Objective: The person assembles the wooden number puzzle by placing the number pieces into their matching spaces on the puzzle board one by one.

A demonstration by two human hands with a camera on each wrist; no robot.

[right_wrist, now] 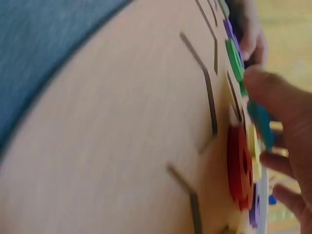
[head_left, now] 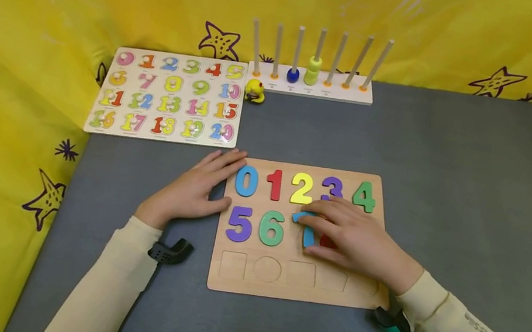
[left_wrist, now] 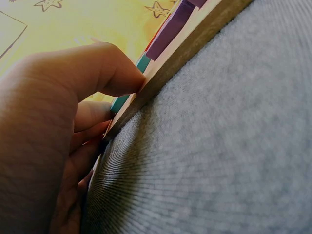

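A wooden number puzzle board (head_left: 251,250) lies on the grey table with coloured numbers in two rows. My right hand (head_left: 357,238) pinches the blue number 7 (head_left: 309,236) between thumb and fingers over the second row; in the right wrist view this piece (right_wrist: 262,124) is tilted, lifted off the board. Beneath that hand is a red number piece (right_wrist: 239,168), mostly covered in the head view. The purple 5 (head_left: 240,224) and green 6 (head_left: 271,229) sit to the left. My left hand (head_left: 195,189) rests at the board's left edge, thumb (left_wrist: 119,78) touching the side.
A second puzzle board (head_left: 158,138) with numbers up to 20 lies at the back left. Beside it stand a white peg rack (head_left: 332,93) with blue and green beads and a small yellow toy (head_left: 255,91). Empty shape outlines (head_left: 267,269) line the board's near row. Yellow cloth hangs behind.
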